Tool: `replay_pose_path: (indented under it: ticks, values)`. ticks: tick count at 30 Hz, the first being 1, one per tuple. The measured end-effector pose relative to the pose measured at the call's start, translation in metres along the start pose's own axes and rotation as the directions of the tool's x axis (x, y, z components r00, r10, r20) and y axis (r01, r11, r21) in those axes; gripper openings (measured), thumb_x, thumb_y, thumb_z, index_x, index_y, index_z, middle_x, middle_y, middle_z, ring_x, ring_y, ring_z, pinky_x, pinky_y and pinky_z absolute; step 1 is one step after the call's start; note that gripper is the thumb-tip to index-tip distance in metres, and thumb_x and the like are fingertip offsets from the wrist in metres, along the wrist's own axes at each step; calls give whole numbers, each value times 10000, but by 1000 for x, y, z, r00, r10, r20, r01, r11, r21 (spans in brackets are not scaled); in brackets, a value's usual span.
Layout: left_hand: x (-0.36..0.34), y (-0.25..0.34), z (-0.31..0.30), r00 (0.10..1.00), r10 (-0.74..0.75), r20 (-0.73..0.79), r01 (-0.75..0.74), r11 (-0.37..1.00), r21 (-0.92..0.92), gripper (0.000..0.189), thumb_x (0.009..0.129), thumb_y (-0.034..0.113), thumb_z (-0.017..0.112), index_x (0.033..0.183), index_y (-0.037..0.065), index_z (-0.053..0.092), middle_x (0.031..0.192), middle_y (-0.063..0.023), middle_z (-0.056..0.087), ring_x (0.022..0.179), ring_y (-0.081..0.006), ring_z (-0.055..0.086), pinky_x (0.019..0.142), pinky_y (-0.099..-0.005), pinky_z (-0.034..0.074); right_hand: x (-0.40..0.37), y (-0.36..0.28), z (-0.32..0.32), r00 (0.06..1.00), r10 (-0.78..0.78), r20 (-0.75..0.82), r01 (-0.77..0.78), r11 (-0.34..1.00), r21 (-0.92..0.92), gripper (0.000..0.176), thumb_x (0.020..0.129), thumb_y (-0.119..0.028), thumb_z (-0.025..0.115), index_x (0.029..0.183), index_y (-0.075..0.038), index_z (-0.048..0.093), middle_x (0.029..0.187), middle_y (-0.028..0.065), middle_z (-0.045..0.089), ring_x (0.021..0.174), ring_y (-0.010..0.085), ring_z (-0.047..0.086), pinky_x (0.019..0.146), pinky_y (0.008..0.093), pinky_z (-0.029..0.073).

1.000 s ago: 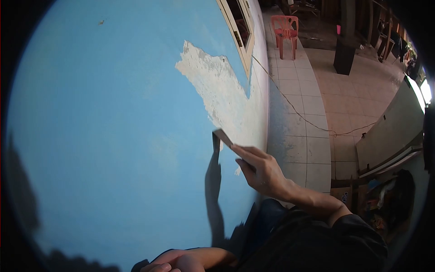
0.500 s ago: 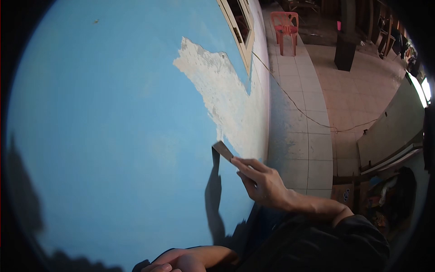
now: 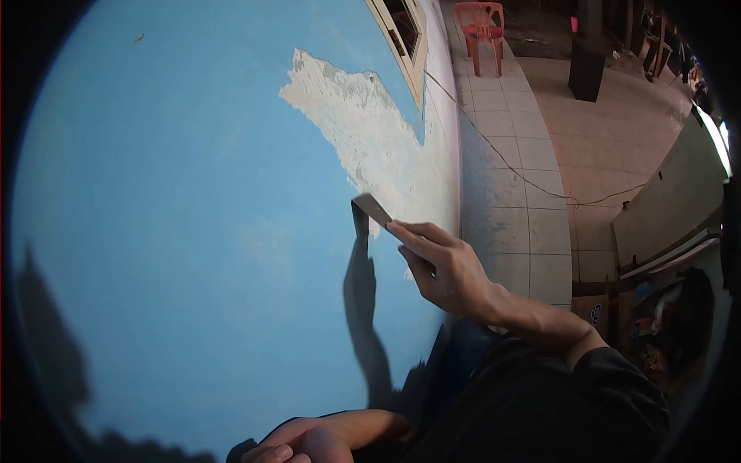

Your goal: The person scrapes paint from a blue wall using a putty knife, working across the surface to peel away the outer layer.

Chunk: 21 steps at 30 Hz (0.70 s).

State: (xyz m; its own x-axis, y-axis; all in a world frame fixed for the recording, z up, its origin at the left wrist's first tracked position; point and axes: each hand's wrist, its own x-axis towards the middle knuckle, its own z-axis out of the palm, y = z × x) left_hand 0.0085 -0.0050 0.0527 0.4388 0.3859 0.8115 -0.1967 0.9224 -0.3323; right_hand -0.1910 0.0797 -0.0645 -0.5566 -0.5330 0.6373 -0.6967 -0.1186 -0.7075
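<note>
A blue wall (image 3: 193, 193) fills the left and middle, with a bare whitish patch (image 3: 370, 123) where paint is gone. My right hand (image 3: 451, 270) grips a flat scraper (image 3: 372, 208), its index finger stretched along the tool. The scraper's wide end is at the lower left edge of the patch; the shadow beside it falls on the blue paint. At the bottom, my left hand (image 3: 297, 445) is near the wall with its fingers curled; its lower part is cut off by the frame, and whether it holds anything does not show.
Right of the wall runs a tiled floor (image 3: 509, 185) with a thin cable (image 3: 505, 179) across it. A window frame (image 3: 413, 62) is at the top. Farther off are a red chair (image 3: 480, 32) and a dark post base (image 3: 587, 73). A leaning panel (image 3: 668, 193) stands at right.
My right hand and the scraper have moved up and slightly left along the patch's edge. The wall and floor have shifted slightly upward in view. My left hand is nearly unmoved.
</note>
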Motion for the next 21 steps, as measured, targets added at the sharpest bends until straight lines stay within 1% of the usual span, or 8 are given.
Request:
replay_pose_path:
  ticks: [5, 6, 8, 14, 15, 16, 19, 21]
  values:
    - [0, -1, 2, 1000, 10, -28, -10, 1000, 16, 491, 1118, 302, 278, 687, 128, 436, 533, 56, 369, 426, -51, 306, 427, -213, 347, -28, -16, -1, 994, 1, 112, 4, 999, -42, 474, 914, 4, 645, 1384, -34, 593, 1250, 173, 669, 796, 300, 745, 611, 348, 639]
    - [0, 0, 3, 1000, 6, -27, -6, 1000, 26, 489, 1118, 301, 280, 686, 127, 434, 533, 55, 367, 424, -51, 304, 427, -213, 350, -38, -12, 8, 995, -85, 52, 88, 995, -46, 483, 907, 0, 654, 1384, -38, 595, 1258, 163, 663, 788, 282, 745, 594, 334, 638]
    - [-1, -2, 1, 1000, 25, -18, -25, 1000, 1, 480, 1113, 284, 284, 686, 125, 432, 532, 53, 365, 424, -53, 307, 435, -214, 360, -33, -17, 2, 995, -13, 102, 19, 998, -59, 500, 899, 9, 656, 1391, -46, 592, 1261, 154, 665, 784, 281, 744, 590, 341, 635]
    - [0, -1, -2, 1000, 3, -17, -4, 998, -64, 433, 1093, 219, 292, 690, 126, 422, 537, 48, 368, 425, -58, 310, 450, -219, 377, -9, -2, 6, 997, -74, -10, 73, 996, -53, 494, 911, -17, 649, 1399, -25, 574, 1231, 155, 681, 728, 289, 734, 544, 339, 612]
    - [0, -1, -2, 1000, -1, -13, 0, 998, -70, 424, 1089, 208, 292, 692, 128, 420, 539, 48, 369, 426, -59, 311, 450, -220, 376, -15, -9, 0, 999, -29, 43, 32, 997, -64, 500, 910, -17, 653, 1403, -26, 571, 1233, 158, 682, 725, 293, 733, 542, 346, 612]
    - [0, 0, -1, 1000, 0, -6, -1, 998, -60, 415, 1085, 202, 293, 696, 129, 418, 542, 47, 371, 429, -60, 316, 449, -222, 374, -26, -15, -3, 995, 24, 94, -21, 999, -37, 504, 909, -11, 655, 1406, -39, 574, 1240, 156, 681, 757, 297, 740, 561, 357, 620]
    - [2, 2, 2, 1000, -7, 26, 8, 1000, -23, 379, 1073, 187, 286, 723, 127, 418, 557, 42, 389, 448, -67, 339, 445, -228, 359, -37, -13, 8, 997, -55, 53, 57, 998, -40, 499, 914, 6, 646, 1404, -61, 583, 1242, 156, 679, 843, 328, 744, 652, 390, 637]
    - [3, 4, 1, 998, -27, 55, 27, 1000, 1, 371, 1071, 187, 280, 734, 120, 421, 561, 39, 396, 449, -68, 341, 449, -228, 358, -18, -12, 1, 999, -11, 45, 13, 999, -50, 495, 918, 15, 635, 1405, -51, 580, 1241, 161, 679, 855, 344, 740, 662, 393, 635]
